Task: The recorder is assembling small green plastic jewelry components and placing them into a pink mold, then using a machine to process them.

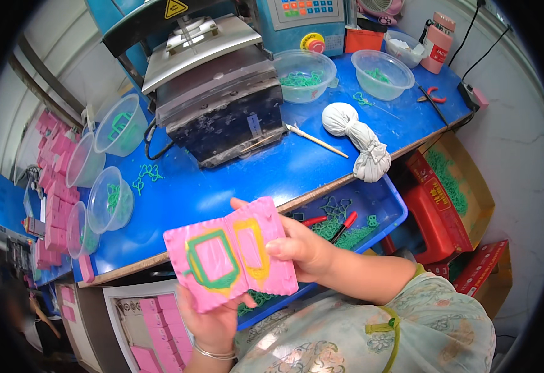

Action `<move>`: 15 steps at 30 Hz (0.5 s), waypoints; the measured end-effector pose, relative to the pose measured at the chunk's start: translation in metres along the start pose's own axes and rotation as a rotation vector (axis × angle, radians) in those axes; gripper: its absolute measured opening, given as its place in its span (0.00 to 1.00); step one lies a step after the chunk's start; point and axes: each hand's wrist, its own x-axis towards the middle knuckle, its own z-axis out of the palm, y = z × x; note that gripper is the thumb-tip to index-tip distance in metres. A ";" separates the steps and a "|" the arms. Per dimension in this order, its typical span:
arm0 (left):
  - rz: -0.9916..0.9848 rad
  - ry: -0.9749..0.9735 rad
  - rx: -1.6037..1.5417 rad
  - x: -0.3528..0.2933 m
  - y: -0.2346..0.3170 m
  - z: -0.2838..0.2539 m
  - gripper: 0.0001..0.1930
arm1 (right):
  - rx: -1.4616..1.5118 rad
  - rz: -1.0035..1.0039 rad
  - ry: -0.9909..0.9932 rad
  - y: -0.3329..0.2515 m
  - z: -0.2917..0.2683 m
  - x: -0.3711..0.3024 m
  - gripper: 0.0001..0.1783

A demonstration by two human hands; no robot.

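Observation:
A pink rubber mold [231, 214], laid open like a book, is in both my hands just in front of the bench edge. In its left half sits a green wax-like square frame [210, 238], with yellow stain around it. The right half carries a yellow-rimmed rectangular hollow [249, 245]. My left hand [213, 323] supports the mold from below at its lower left, most fingers hidden behind it. Gripping the right edge, my right hand [306, 248] has its thumb on the front face and its other fingers mostly behind.
A press-like machine [222, 118] stands on the blue bench [234, 186]. Plastic bowls [306, 93] of green pieces sit around it. A tied white cloth pouch [349, 127] and a pointed stick [316, 141] lie rightward. Below is a blue tray [398, 208]; pink blocks [54, 205] pile up left.

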 end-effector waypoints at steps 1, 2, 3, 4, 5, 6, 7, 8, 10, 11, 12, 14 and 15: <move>-0.001 0.000 0.003 0.002 0.002 0.003 0.33 | 0.091 0.008 -0.036 -0.004 -0.002 0.000 0.50; 0.013 0.058 0.067 0.002 0.003 0.007 0.33 | 0.094 0.005 -0.037 -0.004 -0.003 0.000 0.50; 0.027 0.114 0.133 0.003 0.005 0.012 0.33 | 0.082 -0.016 -0.036 -0.003 -0.003 0.001 0.51; 0.061 0.111 0.139 0.005 0.009 0.019 0.28 | 0.069 -0.037 -0.036 -0.003 -0.003 0.003 0.51; 0.062 0.109 0.143 0.009 0.010 0.013 0.28 | 0.070 -0.041 -0.038 -0.006 -0.002 0.004 0.51; 0.206 0.105 0.353 0.015 0.013 -0.001 0.24 | 0.038 -0.063 -0.028 -0.009 -0.001 0.006 0.52; 0.350 0.100 0.562 0.018 0.020 -0.011 0.19 | 0.006 -0.085 -0.018 -0.012 0.001 0.007 0.54; 0.459 -0.009 0.595 0.022 0.030 -0.016 0.12 | 0.007 -0.087 -0.020 -0.013 0.002 0.009 0.54; 0.572 0.106 0.729 0.033 0.037 0.001 0.11 | -0.131 -0.113 0.018 -0.016 0.003 0.013 0.51; 0.684 0.221 0.863 0.040 0.040 0.012 0.10 | -0.128 -0.120 0.021 -0.017 0.000 0.014 0.51; 0.680 0.215 0.866 0.047 0.045 0.015 0.10 | -0.632 -0.325 0.150 -0.016 -0.003 0.019 0.51; 1.098 0.078 1.485 0.061 0.054 0.018 0.08 | -1.396 -0.830 0.408 -0.019 0.000 0.029 0.46; 1.094 0.069 1.485 0.067 0.054 0.021 0.08 | -1.395 -0.828 0.418 -0.021 -0.001 0.031 0.46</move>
